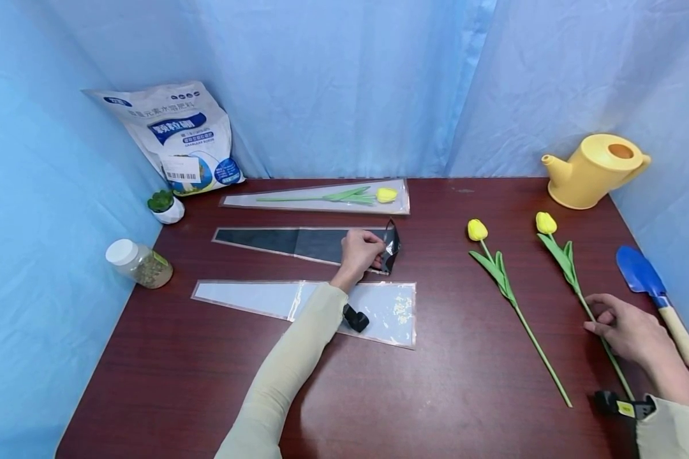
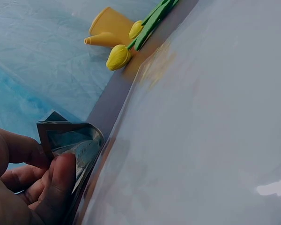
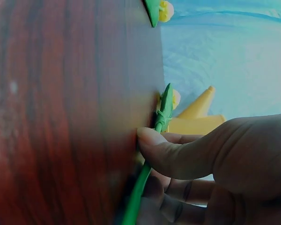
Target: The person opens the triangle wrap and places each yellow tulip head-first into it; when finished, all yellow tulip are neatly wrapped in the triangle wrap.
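Note:
My left hand pinches the wide right end of a black flower sleeve, whose edge is lifted and folded up. Thumb and fingers show on that raised edge in the left wrist view. At the right, my right hand holds the green stem of a yellow tulip between thumb and fingers. The stem runs under the thumb in the right wrist view. A second yellow tulip lies to its left on the table. Behind the black sleeve is a clear-fronted sleeve with a tulip inside; nearer me lies a white sleeve.
A yellow watering can stands at the back right, and a blue trowel lies near the right edge. On the left are a fertilizer bag, a small potted succulent and a white-lidded jar. Blue curtains surround the table.

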`<state>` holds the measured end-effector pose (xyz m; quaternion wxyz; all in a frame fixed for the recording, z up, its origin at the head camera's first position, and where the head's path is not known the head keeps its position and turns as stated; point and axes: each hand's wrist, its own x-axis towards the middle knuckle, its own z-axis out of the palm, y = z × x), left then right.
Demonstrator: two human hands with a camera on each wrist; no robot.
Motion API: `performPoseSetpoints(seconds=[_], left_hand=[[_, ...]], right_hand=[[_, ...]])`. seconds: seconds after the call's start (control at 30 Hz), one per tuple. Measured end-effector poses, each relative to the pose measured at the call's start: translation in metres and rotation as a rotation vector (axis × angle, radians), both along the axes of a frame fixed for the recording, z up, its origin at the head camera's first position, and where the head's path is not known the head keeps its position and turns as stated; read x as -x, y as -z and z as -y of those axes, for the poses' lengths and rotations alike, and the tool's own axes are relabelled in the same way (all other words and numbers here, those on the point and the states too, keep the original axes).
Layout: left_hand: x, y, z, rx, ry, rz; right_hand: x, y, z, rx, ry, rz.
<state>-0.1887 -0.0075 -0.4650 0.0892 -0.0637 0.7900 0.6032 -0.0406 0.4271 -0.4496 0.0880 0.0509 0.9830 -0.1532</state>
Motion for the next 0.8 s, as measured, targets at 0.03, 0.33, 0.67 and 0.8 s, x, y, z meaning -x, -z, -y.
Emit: performPoseSetpoints(seconds=[0.03, 0.33, 0.67, 0.8], left_hand=[[0.0002, 0.0001, 0.0000, -0.005, -0.001, 0.001], [0.0012, 0.0000, -0.0007, -0.014, -0.006, 0.003], [0.0017, 0.0005, -0.0012, -0.003, -0.015, 0.008], [0.0013, 0.0007, -0.0011, -0.003, -0.015, 0.009]], right_hand=[[0.0001, -0.0001, 0.0005, -0.001, -0.002, -0.005], [-0.0004, -0.0027, 0.0036, 0.002, 0.015, -0.017], [-0.0013, -0.0052, 0.0058, 0.042, 0.021, -0.030], [-0.0017, -0.0051, 0.0061, 0.075, 0.027, -0.040]])
